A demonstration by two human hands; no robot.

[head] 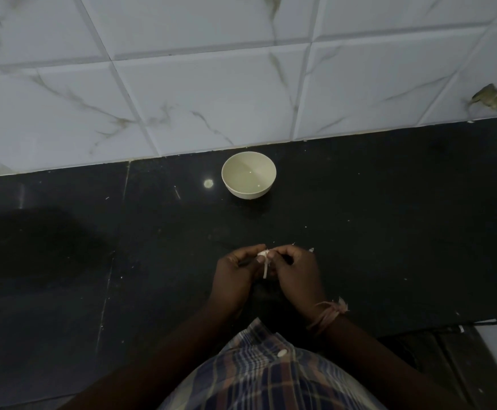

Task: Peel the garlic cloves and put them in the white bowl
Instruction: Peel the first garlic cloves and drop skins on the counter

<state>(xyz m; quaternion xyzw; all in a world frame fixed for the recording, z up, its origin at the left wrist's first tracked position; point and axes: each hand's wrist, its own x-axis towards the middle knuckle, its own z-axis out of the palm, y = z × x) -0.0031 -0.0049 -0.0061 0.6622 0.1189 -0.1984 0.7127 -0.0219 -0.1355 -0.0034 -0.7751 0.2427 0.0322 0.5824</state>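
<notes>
A white bowl (248, 174) stands on the black counter (389, 217) close to the tiled wall; I see nothing inside it. Well in front of the bowl, above the counter, both my hands meet around a small white garlic clove (261, 253). My left hand (235, 276) pinches the clove between thumb and fingers. My right hand (296, 272) pinches at its skin, and a thin strip of peel (265, 269) hangs down between the two hands. Most of the clove is hidden by my fingers.
White marbled wall tiles (211, 84) rise behind the counter. Small white flecks of peel (311, 249) lie on the counter beside my right hand. The counter's front edge runs at the lower right (478, 319). A string band circles my right wrist (328, 313).
</notes>
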